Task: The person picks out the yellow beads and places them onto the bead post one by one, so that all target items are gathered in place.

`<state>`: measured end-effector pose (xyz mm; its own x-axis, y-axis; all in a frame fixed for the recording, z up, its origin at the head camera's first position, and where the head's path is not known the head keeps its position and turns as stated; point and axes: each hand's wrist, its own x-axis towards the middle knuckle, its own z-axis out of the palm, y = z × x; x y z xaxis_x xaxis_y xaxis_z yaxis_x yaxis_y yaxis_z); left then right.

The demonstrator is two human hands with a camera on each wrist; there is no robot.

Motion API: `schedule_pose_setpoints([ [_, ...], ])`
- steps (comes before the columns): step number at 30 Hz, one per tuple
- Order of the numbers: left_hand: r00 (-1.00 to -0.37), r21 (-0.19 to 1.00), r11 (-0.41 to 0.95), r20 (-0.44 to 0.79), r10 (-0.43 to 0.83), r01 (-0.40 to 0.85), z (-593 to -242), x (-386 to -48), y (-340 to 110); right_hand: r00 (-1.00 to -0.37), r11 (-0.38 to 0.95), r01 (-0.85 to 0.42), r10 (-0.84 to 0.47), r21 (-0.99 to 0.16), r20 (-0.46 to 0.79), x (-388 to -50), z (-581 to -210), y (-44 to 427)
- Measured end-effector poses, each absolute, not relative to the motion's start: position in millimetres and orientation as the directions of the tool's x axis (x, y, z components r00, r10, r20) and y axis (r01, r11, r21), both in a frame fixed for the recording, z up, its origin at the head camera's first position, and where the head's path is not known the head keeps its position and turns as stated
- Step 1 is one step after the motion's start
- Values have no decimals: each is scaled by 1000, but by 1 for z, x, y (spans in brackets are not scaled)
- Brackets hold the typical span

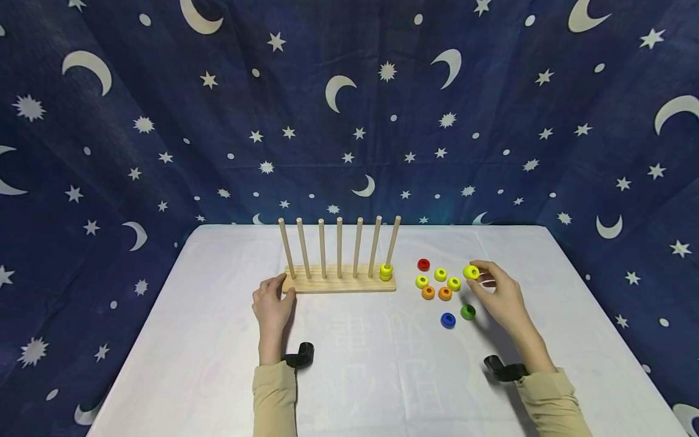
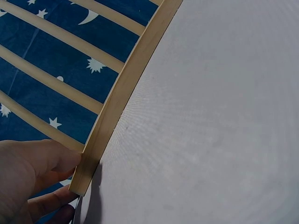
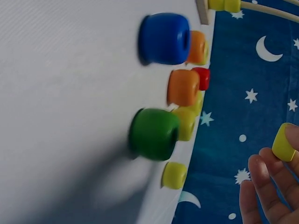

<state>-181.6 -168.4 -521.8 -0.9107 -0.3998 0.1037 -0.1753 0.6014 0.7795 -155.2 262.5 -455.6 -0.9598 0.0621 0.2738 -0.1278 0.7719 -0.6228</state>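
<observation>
Right hand pinching one yellow bead between thumb and fingertips, raised over right part of table. Tabletop stretches from that hand to table's right edge. Loose beads just left of it: red bead, orange beads, other yellows, green bead, blue bead nearest the person. Gap of tabletop between this group and right end of wooden rack. Rightmost of seven pegs carries stacked yellows; pegs spaced apart, tops free. Left hand grips rack's left end, thumb at front edge. Wide room between forearms. Starry curtain beyond far table edge.
</observation>
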Motion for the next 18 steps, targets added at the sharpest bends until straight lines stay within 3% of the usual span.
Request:
schedule_pose_setpoints([
  [18, -913, 775, 605, 97, -396, -181, -521, -182, -169, -951, 712, -164, 70, -683, 302, -167, -442, 237],
])
